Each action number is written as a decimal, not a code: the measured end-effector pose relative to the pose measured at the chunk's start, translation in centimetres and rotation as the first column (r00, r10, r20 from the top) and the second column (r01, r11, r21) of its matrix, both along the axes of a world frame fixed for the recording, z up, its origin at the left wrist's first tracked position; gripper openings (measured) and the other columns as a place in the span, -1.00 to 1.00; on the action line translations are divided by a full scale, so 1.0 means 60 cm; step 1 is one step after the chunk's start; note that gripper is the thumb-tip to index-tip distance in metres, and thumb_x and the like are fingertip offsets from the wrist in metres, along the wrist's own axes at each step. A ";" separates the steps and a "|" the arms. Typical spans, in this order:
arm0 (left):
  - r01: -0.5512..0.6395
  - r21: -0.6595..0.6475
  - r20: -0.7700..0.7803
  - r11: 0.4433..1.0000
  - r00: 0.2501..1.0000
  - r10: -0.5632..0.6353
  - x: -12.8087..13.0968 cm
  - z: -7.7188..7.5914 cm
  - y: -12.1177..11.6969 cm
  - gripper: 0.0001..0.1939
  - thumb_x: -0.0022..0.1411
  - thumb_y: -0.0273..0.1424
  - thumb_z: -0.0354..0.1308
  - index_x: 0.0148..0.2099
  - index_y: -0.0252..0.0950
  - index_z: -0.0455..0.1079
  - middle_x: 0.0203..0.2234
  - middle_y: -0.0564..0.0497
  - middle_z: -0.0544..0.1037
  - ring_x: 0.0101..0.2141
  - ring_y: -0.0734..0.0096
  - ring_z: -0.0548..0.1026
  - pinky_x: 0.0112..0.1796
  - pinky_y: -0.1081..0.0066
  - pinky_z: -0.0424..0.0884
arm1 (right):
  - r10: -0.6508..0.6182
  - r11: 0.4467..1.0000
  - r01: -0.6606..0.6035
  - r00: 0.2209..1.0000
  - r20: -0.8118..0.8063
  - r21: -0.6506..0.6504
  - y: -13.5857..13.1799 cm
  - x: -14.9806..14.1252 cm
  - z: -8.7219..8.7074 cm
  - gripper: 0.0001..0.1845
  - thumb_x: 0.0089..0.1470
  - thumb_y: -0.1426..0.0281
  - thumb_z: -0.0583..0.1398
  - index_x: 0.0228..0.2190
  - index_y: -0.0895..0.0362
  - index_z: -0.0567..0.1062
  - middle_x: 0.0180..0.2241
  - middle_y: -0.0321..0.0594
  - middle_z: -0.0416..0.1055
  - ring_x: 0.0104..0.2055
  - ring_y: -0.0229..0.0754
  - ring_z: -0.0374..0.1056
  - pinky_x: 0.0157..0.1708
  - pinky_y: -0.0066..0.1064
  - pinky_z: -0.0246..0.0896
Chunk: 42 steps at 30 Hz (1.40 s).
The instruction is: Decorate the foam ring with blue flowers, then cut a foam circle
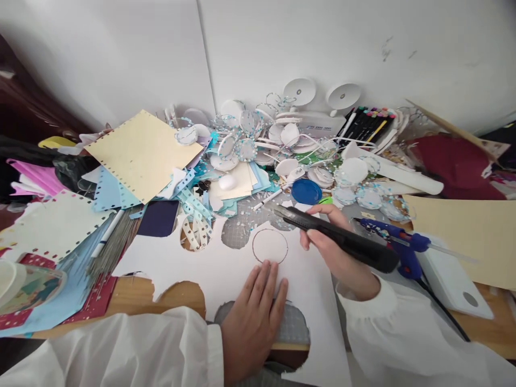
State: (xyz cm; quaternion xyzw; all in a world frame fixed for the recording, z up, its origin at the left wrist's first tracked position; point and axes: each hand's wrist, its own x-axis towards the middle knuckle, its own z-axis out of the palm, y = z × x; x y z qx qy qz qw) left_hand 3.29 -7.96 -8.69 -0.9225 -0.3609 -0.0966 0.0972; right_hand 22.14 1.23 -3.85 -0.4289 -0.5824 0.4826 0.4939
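Note:
My right hand (336,252) is closed around a black utility knife (342,241), whose blade tip points left, above the sheet. My left hand (252,317) lies flat with fingers together on a white sheet of paper (209,269), just below a pencilled circle (270,246). Round holes have been cut out of the sheet, showing a grey cutting mat (236,236) beneath. The knife's tip sits a little above and to the right of the circle.
A blue glue gun (397,239) lies right of my right hand, its cord trailing to the front. White paper discs (282,140), a blue lid (306,191), markers (365,124), perforated coloured paper (141,153) and a cream sheet (471,231) crowd the desk.

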 end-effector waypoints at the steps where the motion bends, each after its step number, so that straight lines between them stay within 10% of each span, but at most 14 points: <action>1: 0.004 0.002 0.007 1.000 1.000 -0.004 0.000 0.000 0.001 -0.45 0.26 -0.32 -0.04 0.23 -0.51 0.15 0.20 -0.38 0.23 0.19 -0.09 0.23 0.16 0.02 -0.01 | 0.003 1.000 -0.003 1.000 0.008 -0.004 0.005 -0.006 -0.007 -0.73 0.12 0.21 0.18 -0.17 0.01 0.28 -0.60 -0.44 0.32 -0.55 -0.30 0.25 -0.47 -0.41 0.20; 8: -0.014 -0.008 0.031 1.000 0.999 0.014 0.004 -0.005 0.005 -0.52 0.29 -0.36 -0.08 0.20 -0.46 0.21 0.15 -0.30 0.33 0.13 -0.03 0.32 0.14 0.03 0.00 | 0.220 0.942 -0.244 0.967 -0.125 -0.230 0.025 -0.042 -0.029 -0.49 0.14 0.09 0.08 0.07 0.04 0.20 -0.21 -0.09 0.46 -0.23 -0.12 0.42 -0.38 -0.31 0.34; 14: -0.038 -0.014 0.095 0.999 0.995 0.039 0.009 -0.011 0.005 -0.58 0.32 -0.38 -0.13 0.15 -0.41 0.28 0.10 -0.21 0.41 0.09 0.03 0.39 0.15 0.03 -0.03 | -0.056 0.998 0.053 0.939 0.339 0.016 -0.008 -0.047 -0.018 -0.90 0.03 0.43 0.19 -0.37 0.06 0.34 -0.50 -0.34 0.41 -0.49 -0.28 0.35 -0.50 -0.48 0.26; 42: 0.065 -0.132 0.089 0.989 0.995 -0.054 0.004 -0.008 0.008 -0.55 0.32 -0.41 -0.15 0.18 -0.40 0.30 0.04 -0.10 0.47 0.10 0.04 0.34 0.21 0.00 -0.17 | -0.117 0.911 -0.217 0.677 0.727 0.350 -0.045 -0.087 -0.026 -0.93 0.01 0.46 0.13 -0.43 0.05 0.31 -0.56 -0.24 0.36 -0.49 -0.15 0.36 -0.56 -0.33 0.23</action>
